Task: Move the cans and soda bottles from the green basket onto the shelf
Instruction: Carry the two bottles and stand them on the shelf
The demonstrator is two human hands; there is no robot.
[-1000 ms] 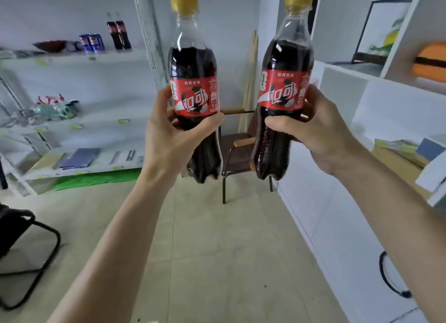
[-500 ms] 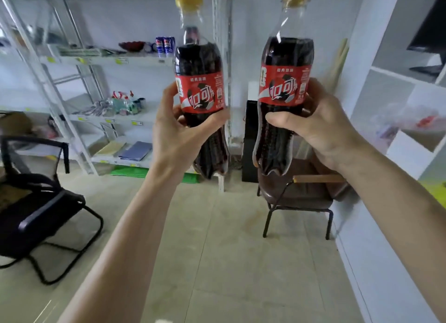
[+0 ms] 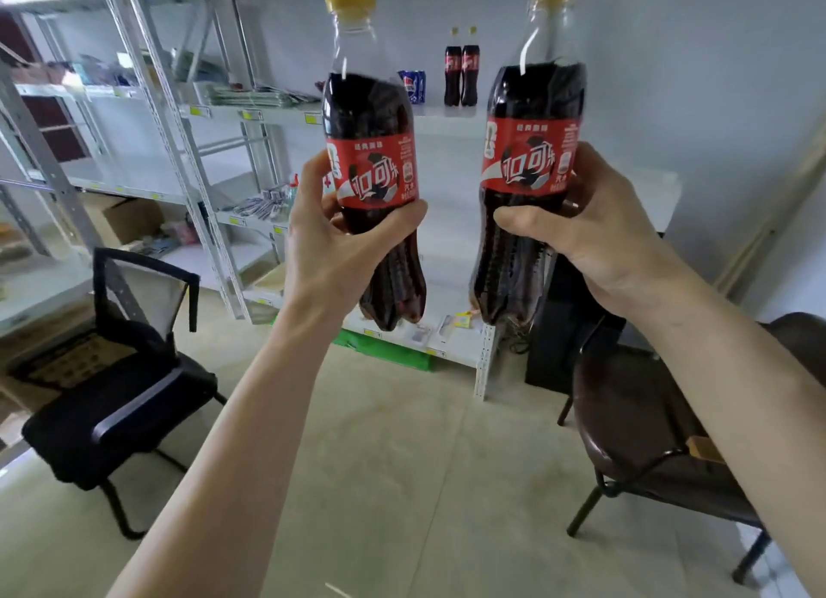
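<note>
My left hand [image 3: 328,244] grips a cola bottle [image 3: 373,105] with a red label and yellow cap, held upright at chest height. My right hand [image 3: 594,235] grips a second, identical cola bottle [image 3: 534,105] to its right. Both bottles are raised in front of a white metal shelf [image 3: 451,117]. On that upper shelf board stand two small cola bottles [image 3: 461,76] and, just left of them, blue cans [image 3: 415,85] partly hidden behind my left bottle. The green basket is not in view.
A black mesh chair [image 3: 120,401] stands on the floor at the left. A dark brown chair [image 3: 648,423] stands at the right beside a black box [image 3: 563,329]. A second shelf rack [image 3: 58,150] fills the left. A green mat [image 3: 393,351] lies under the shelf.
The view has swung right to left across the room and moved closer to the shelf. Both hands keep the same hold on the bottles, which stay upright.
</note>
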